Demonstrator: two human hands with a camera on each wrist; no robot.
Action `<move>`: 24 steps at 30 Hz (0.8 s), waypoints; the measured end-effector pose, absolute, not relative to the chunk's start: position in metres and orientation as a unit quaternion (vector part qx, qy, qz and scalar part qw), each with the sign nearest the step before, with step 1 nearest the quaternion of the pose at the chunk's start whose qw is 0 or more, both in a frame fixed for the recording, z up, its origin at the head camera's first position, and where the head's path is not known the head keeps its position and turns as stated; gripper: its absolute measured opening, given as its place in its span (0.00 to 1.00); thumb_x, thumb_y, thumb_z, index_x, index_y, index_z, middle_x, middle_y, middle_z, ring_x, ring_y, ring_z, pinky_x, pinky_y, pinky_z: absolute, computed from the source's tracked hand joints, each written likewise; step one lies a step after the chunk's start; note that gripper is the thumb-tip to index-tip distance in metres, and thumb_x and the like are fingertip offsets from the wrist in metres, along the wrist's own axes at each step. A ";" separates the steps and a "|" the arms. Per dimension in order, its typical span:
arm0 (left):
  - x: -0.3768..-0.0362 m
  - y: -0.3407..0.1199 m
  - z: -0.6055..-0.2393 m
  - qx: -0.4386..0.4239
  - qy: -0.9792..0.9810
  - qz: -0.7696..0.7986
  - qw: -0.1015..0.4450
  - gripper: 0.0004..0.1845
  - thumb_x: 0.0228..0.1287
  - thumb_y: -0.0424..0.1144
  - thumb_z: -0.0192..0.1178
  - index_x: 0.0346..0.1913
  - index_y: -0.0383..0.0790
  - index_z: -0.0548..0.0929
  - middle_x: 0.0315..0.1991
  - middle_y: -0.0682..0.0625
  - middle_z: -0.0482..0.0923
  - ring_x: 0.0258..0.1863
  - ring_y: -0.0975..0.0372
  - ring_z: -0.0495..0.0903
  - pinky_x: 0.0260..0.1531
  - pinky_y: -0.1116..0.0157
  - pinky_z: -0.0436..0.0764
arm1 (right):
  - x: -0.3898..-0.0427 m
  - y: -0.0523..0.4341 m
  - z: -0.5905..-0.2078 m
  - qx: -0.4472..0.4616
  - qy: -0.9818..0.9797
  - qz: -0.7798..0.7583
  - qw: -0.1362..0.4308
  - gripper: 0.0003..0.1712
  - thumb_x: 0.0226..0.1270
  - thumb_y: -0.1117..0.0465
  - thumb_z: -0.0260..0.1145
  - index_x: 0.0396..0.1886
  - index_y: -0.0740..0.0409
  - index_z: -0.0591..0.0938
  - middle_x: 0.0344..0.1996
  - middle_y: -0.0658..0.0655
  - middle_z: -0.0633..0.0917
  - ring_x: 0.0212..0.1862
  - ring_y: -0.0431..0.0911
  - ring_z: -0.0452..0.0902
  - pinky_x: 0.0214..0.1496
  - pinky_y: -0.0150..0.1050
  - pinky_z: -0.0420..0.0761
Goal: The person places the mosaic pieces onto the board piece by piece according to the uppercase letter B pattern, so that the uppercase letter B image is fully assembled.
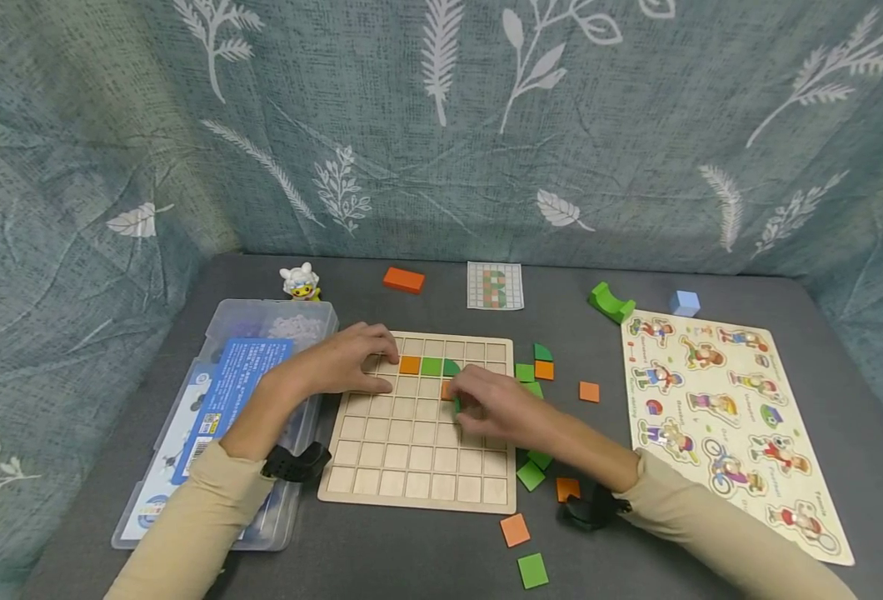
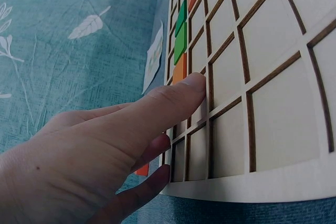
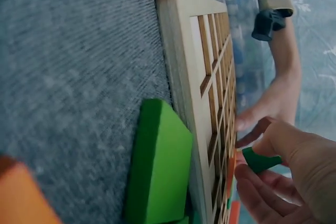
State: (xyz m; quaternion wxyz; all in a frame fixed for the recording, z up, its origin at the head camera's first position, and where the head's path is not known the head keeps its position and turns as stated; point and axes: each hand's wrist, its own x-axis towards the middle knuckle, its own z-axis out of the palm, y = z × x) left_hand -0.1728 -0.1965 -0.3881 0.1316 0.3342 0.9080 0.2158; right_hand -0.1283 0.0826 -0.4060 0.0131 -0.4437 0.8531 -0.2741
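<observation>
Head view: one grid board [image 1: 399,432] bears two orange tiles [image 1: 409,365] and two green tiles [image 1: 431,367]. Right hand [image 1: 492,404] pinches one dark-green piece [image 3: 258,161] over it; left hand [image 1: 346,358], thumb and fingers parted, touches its left side.

The head view, farthest off, looks forward and down from above onto the grid board [image 1: 394,433], left hand [image 1: 344,360] and right hand [image 1: 500,405]. The left wrist view sits close and sideways, facing rightward across the board. The right wrist view, low at the board's edge, faces leftward; all three share board and left hand.
</observation>
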 end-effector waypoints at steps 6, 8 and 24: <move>-0.173 -0.198 -0.390 0.338 0.907 0.215 0.130 0.16 0.57 0.44 0.70 0.47 0.41 0.83 0.52 0.48 0.77 0.51 0.53 0.73 0.54 0.53 0.75 | -0.131 0.078 -0.410 -0.468 0.837 -0.283 0.019 0.07 0.63 0.66 0.64 0.41 0.55 0.81 0.37 0.49 0.81 0.36 0.38 0.75 0.40 0.28 0.78; -0.174 -0.199 -0.390 0.340 0.906 0.215 0.129 0.16 0.57 0.43 0.70 0.47 0.41 0.83 0.51 0.48 0.77 0.51 0.53 0.73 0.54 0.53 0.75 | -0.131 0.077 -0.411 -0.476 0.834 -0.279 0.019 0.04 0.64 0.65 0.65 0.38 0.54 0.81 0.36 0.49 0.81 0.36 0.38 0.75 0.40 0.28 0.77; -0.173 -0.197 -0.387 0.331 0.908 0.213 0.140 0.17 0.57 0.44 0.70 0.47 0.41 0.83 0.51 0.49 0.77 0.50 0.55 0.72 0.53 0.54 0.75 | -0.132 0.074 -0.415 -0.510 0.834 -0.207 -0.044 0.03 0.62 0.63 0.70 0.35 0.53 0.85 0.36 0.48 0.84 0.39 0.40 0.77 0.44 0.30 0.79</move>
